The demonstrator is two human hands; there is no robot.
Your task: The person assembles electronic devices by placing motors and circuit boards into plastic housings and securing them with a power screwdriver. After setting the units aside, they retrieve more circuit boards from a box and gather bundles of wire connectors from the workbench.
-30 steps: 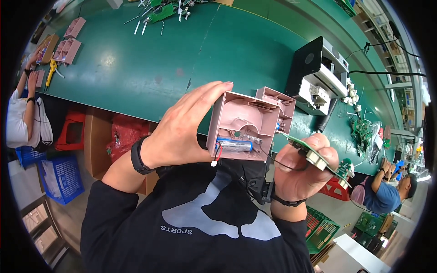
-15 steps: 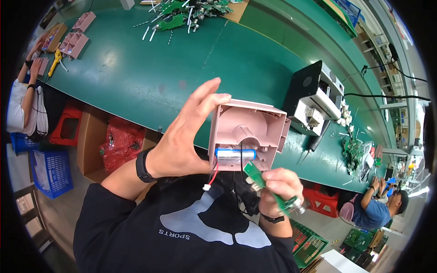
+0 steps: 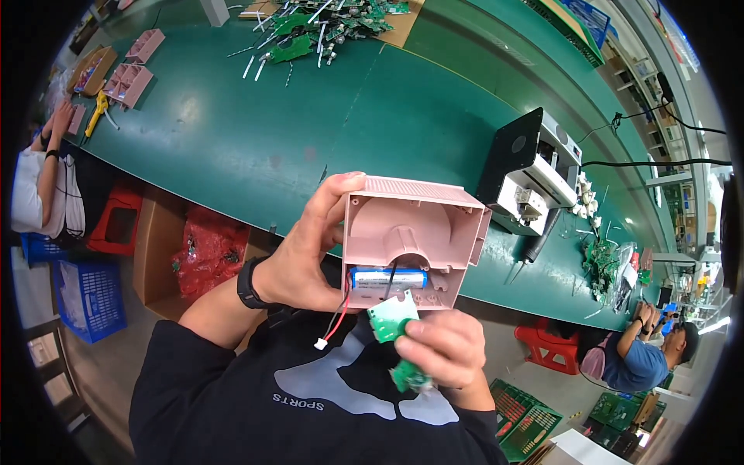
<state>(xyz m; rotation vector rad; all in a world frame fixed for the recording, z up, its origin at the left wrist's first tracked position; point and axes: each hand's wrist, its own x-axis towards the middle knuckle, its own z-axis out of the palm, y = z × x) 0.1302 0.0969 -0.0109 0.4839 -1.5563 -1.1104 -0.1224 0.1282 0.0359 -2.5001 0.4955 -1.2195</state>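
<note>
My left hand [image 3: 306, 256] grips a pink plastic housing [image 3: 403, 225] by its left side, thumb below and fingers over the top corner. The housing's open side faces me. A blue-and-white cylindrical battery [image 3: 389, 279] lies in its lower part, and red and black wires run from it to a white connector [image 3: 321, 343] hanging free. My right hand [image 3: 446, 349] pinches a green circuit board [image 3: 394, 316] just below the housing's lower edge. Another green board piece [image 3: 409, 376] hangs under those fingers; whether the two are joined is hidden.
A black-and-white machine [image 3: 531, 174] stands on the green table [image 3: 225, 132], with a black-handled tool [image 3: 539, 240] beside it. Circuit boards [image 3: 310, 39] are heaped at the far edge. Co-workers sit at left and right. A carton with a red bag [image 3: 205, 256] stands at lower left.
The housing has come lower and slightly left, tilting so its ribbed top shows more. My right hand has moved left and down, turning the circuit board's flat face toward view.
</note>
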